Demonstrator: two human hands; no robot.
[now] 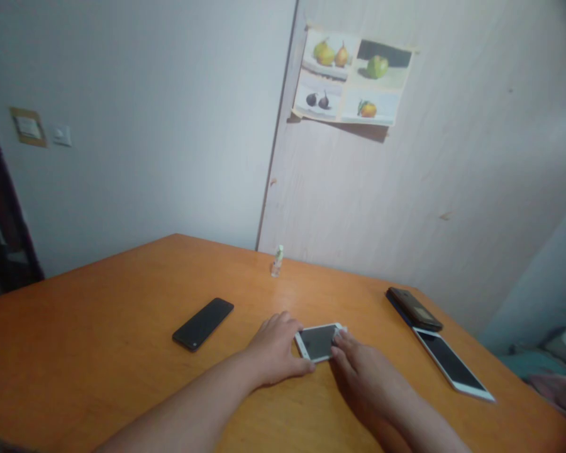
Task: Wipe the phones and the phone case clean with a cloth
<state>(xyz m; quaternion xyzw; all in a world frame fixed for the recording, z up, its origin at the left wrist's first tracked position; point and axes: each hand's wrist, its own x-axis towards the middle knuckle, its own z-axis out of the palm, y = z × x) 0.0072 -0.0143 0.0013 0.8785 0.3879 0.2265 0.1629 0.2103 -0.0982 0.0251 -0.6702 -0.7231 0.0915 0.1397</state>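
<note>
A white smartphone (317, 343) with a dark screen lies face up on the wooden table, between my two hands. My left hand (278, 349) grips its left end, thumb at the near edge and fingers at the far edge. Over the phone's right end, the closed fingers of my right hand (358, 362) press a small white wipe (338, 335) against the screen. Most of the wipe is hidden under those fingers. To the left of my left hand rests a black smartphone (204, 324), screen up.
A small clear spray bottle (277, 262) stands near the table's (122, 314) back edge. At the right lie a dark brown wallet-like case (415, 308) and a white-framed phone or tablet (453, 365). A fruit poster (353, 78) hangs on the wall behind.
</note>
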